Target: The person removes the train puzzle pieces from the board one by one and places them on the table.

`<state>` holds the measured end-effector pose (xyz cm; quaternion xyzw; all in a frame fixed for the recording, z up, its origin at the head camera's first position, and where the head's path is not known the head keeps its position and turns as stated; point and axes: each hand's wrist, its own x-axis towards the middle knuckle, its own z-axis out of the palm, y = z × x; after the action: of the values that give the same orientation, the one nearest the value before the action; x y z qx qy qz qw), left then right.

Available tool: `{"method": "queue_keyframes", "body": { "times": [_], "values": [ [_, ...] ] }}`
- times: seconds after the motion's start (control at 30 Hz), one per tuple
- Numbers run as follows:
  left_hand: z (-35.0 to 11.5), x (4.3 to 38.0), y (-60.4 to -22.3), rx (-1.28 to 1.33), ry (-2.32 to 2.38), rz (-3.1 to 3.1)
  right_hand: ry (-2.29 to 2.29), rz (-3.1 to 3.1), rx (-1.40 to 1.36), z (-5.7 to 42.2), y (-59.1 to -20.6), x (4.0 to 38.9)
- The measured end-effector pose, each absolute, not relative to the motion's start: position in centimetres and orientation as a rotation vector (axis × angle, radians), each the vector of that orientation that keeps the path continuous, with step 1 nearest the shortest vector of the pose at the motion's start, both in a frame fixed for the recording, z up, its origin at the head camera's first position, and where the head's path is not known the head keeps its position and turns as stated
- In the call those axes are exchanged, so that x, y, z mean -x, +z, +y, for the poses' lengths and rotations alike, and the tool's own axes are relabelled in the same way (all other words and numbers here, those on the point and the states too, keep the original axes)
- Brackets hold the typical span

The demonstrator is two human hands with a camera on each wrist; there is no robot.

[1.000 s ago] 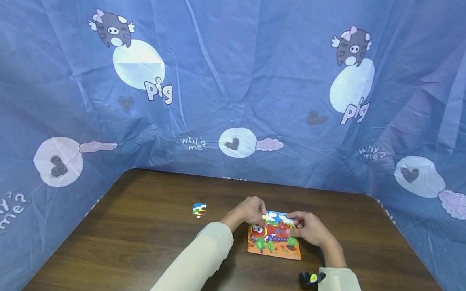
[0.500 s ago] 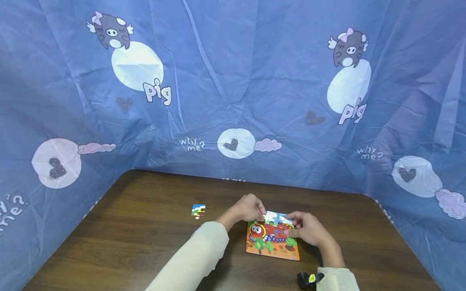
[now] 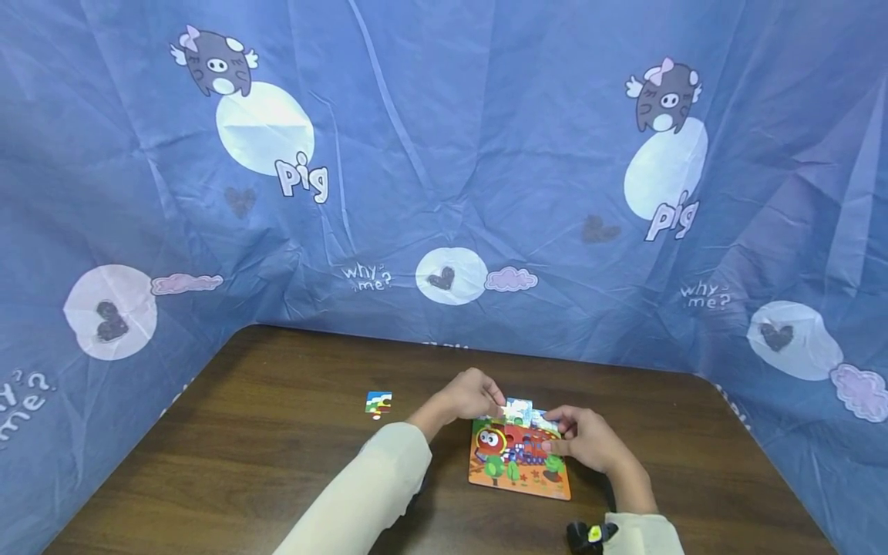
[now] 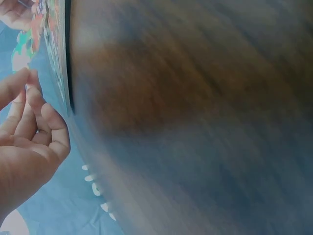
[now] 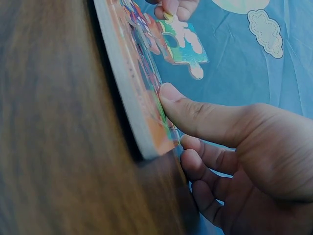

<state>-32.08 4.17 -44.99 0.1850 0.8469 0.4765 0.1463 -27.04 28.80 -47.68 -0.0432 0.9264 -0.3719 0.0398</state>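
My left hand [image 3: 470, 395] pinches a jigsaw piece [image 3: 519, 411] with white clouds on blue between thumb and fingertips. In the right wrist view this jigsaw piece [image 5: 188, 46] is tilted up off the board, its rounded tab sticking out. Under it lies the jigsaw puzzle [image 3: 520, 476], a red cartoon train on orange ground with green trees. My right hand [image 3: 588, 437] holds the puzzle at its right side, with the thumb on the picture and the fingers by the far edge. From the left wrist, my left hand [image 4: 36, 129] hides much of the piece.
One loose jigsaw piece [image 3: 378, 401] lies on the brown wooden table [image 3: 277, 432], left of the puzzle. A blue cloth [image 3: 451, 177] printed with pigs and hearts hangs around the table's back and sides. A black device [image 3: 590, 534] sits at my right wrist.
The cloud piece has risen out of the puzzle's upper part and tilted, pinched in my left hand. My right hand stays at the puzzle's right side.
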Motion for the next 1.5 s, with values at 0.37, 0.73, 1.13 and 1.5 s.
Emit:
{"method": "queue_keyframes", "body": {
  "times": [0.37, 0.73, 1.13, 1.5],
  "values": [
    [4.4, 32.2, -45.2, -0.514, 1.35, 2.433, -1.143, 2.827, 0.098, 29.0, -47.9, 27.3],
    [2.0, 33.1, -44.5, -0.518, 1.381, 2.432, -1.133, 2.831, 0.125, 29.1, -47.7, 27.2],
    [-3.4, 33.7, -44.2, -0.498, 1.401, 2.449, -1.151, 2.831, 0.137, 29.0, -47.5, 26.9],
    [-8.5, 33.4, -44.7, -0.463, 1.406, 2.49, -1.167, 2.81, 0.123, 28.8, -47.4, 26.9]
  ]
}}
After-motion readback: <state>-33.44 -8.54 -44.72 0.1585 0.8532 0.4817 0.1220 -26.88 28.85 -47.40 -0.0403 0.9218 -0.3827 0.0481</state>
